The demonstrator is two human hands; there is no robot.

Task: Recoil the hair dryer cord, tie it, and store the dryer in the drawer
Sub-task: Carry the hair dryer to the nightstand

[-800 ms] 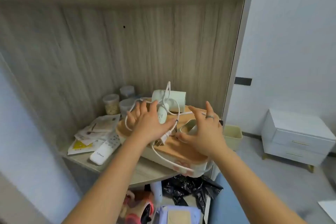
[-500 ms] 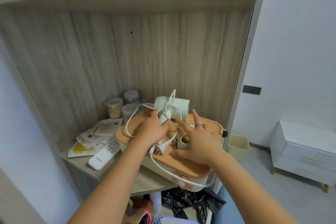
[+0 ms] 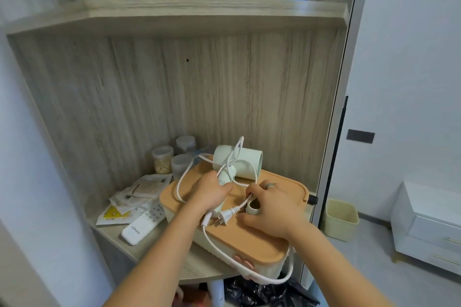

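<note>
Nearby, a jar (image 3: 162, 163) holds pale pieces; left hand (image 3: 212, 190) grips dryer (image 3: 245, 162).

The wood-grain shelf (image 3: 202, 266) carried an orange-lidded box (image 3: 262, 244) overhanging its front edge, a white remote (image 3: 143, 225) and paper packets (image 3: 134, 197) toward its left edge, and jars (image 3: 163, 162) at the back.

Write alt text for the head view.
A left hand grips the handle of a pale green hair dryer resting on an orange-lidded box on a shelf, while the right hand pinches its loose white cord near the plug.
</note>
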